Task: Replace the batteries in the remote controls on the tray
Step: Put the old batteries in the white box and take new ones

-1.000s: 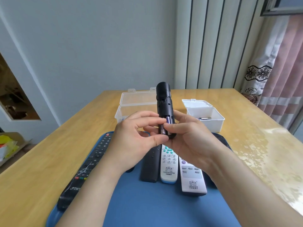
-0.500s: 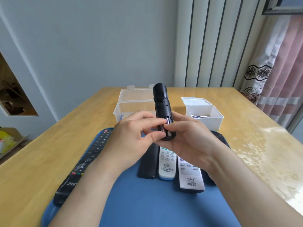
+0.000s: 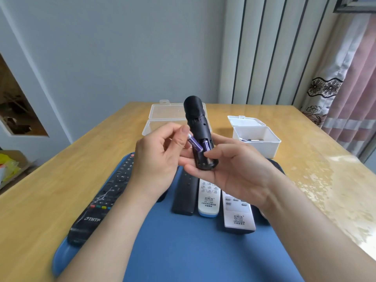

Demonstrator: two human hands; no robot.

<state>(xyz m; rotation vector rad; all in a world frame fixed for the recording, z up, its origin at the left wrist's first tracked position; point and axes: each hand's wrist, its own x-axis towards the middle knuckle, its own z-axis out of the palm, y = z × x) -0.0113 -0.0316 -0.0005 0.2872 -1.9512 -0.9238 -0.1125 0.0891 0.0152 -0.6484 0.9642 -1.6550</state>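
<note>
My right hand cradles a black remote held upright above the blue tray, its back facing me and the battery bay uncovered. One purple battery lies in the bay's right slot. My left hand pinches a second purple battery between thumb and fingers, tilted with its lower end at the left slot. On the tray lie a long black remote, a slim black remote and two white remotes.
A clear lidded box stands open behind the hands on the wooden table. A white box with metal-looking pieces inside sits at the back right. Curtains hang at the far right.
My left hand has lifted a purple battery up out of the bay's left slot; before, both thumbs pressed on the batteries inside. The view has shifted slightly.
</note>
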